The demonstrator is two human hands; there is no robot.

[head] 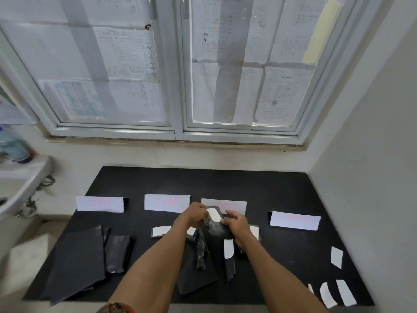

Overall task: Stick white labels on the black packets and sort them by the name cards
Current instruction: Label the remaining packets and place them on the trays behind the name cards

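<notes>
Both hands clamped on one crinkled black plastic packet above the black counter, left hand and right hand equally near, white rectangular label uppermost, long axis toward the third white name card just beyond.

Both hands forward, fingers pinched.

The worktop is covered in plain matte black. Four name cards are white with pink lettering, too blurred to read. The packets are glossy black with grey sheen; the packet held up shows a white label. Loose labels at the right edge are plain white. The window frame is pale white-grey, its panes covered with white printed sheets.
</notes>
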